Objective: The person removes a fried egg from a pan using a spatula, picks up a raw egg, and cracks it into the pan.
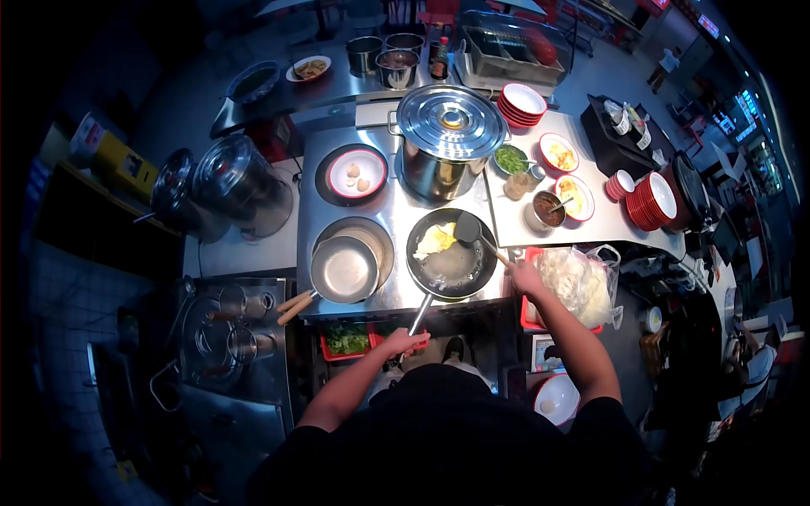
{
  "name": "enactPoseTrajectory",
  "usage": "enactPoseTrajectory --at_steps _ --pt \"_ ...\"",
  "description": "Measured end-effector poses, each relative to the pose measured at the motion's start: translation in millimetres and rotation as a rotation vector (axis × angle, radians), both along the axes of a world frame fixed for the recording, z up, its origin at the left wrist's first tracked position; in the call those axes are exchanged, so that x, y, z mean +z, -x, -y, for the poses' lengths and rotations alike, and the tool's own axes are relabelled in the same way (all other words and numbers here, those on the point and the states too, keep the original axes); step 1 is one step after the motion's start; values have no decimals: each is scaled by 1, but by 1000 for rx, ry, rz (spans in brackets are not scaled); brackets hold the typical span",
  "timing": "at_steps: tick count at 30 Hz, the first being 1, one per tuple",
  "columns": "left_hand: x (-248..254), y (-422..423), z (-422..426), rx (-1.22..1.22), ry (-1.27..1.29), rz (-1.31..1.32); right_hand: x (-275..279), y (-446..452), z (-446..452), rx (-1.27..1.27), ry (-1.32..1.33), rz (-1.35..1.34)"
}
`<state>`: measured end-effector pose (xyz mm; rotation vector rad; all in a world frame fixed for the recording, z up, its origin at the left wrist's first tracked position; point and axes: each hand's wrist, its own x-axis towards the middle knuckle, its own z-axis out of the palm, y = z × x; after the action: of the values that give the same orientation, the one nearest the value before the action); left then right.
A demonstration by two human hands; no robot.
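Observation:
My left hand (pixel 405 341) is closed round the metal handle of a black frying pan (pixel 456 285) on the steel stove top. In the pan lies a fried egg (pixel 435 240), white with some yellow, and clear oil glistens beside it. My right hand (pixel 526 277) grips the wooden handle of a spatula (pixel 468 227). Its dark head is inside the pan, close to the egg's right side; whether they touch I cannot tell. Left of the pan, empty saucepans (pixel 344 268) with wooden handles are stacked.
A tall lidded stockpot (pixel 447 160) stands behind the pan. Eggshells lie in a red-rimmed bowl (pixel 371 187) at back left. On the right are a sauce pot (pixel 540 221), chopped greens (pixel 511 158), plates of food, stacked red bowls (pixel 654 202) and a bag of pale noodles or similar (pixel 567 282).

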<state>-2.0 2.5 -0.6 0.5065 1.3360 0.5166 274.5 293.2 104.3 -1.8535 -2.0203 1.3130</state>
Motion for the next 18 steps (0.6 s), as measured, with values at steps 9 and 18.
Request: enactPoseTrajectory --at_steps 9,18 --pt "11 -2 1 19 -1 2 50 34 12 685 -816 401" --pt "20 -1 0 38 -6 11 49 18 -14 722 -740 530"
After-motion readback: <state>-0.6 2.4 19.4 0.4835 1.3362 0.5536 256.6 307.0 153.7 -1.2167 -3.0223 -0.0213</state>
